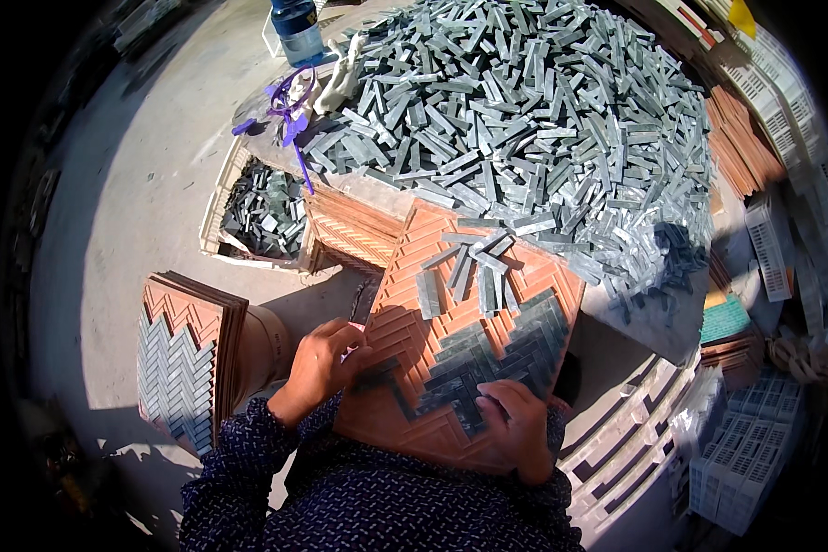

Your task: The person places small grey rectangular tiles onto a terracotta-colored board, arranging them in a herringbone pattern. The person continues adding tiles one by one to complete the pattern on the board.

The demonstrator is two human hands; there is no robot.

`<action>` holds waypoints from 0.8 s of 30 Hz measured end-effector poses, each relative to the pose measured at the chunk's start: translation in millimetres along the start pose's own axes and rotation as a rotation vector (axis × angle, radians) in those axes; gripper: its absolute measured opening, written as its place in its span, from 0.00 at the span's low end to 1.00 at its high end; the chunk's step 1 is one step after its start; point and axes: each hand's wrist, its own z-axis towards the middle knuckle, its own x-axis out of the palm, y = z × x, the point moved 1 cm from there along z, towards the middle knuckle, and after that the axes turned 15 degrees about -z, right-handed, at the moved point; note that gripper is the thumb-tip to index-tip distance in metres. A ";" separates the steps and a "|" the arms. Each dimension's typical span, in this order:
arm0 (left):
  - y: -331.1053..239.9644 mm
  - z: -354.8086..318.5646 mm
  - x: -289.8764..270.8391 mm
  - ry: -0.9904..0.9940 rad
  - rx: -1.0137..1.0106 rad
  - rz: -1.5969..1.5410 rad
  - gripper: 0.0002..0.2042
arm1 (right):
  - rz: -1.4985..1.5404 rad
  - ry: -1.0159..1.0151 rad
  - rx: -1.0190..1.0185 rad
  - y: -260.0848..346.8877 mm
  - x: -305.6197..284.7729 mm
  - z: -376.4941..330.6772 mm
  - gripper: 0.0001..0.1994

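An orange tray (409, 317) with herringbone grooves lies tilted across my lap. Dark grey-green stone strips (465, 359) fill a zigzag band of its grooves, and grooves nearer me and along the far left are bare. Loose strips (429, 296) lie piled on its upper part. At the tray's left edge my left hand (317, 368) is closed, thumb and forefinger together; what they hold is too small to make out. My right hand (517, 419) rests low on the right over the set strips, its fingers curled in a pinch whose contents I cannot see.
A large heap of stone strips (524, 110) covers the table ahead. Left of it stand a crate of dark pieces (265, 207), stacked orange trays (354, 225) and a blue water bottle (297, 35). A filled tray stack (179, 368) stands far left; a slatted pallet (626, 442) lies right.
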 end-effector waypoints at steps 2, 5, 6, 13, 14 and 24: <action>-6.0 4.2 -0.6 0.018 0.011 0.058 0.07 | -0.005 -0.004 0.028 -1.6 -2.8 -2.1 0.08; 12.8 -12.9 22.1 0.026 0.068 0.132 0.10 | -0.007 -0.026 0.021 -6.0 -2.6 -7.3 0.08; 15.9 -17.4 27.0 0.036 0.073 0.138 0.10 | -0.009 -0.032 0.011 -5.8 -4.0 -5.8 0.08; 15.6 -26.7 41.6 -0.068 0.160 0.225 0.11 | -0.002 -0.014 -0.015 -2.6 -2.1 -1.6 0.08; 14.7 -27.2 41.6 -0.073 0.160 0.229 0.11 | 0.001 -0.019 -0.014 -2.0 -2.7 -1.7 0.08; 10.6 -25.0 42.0 -0.074 0.154 0.252 0.11 | -0.003 -0.024 0.010 -4.7 -7.7 -6.8 0.08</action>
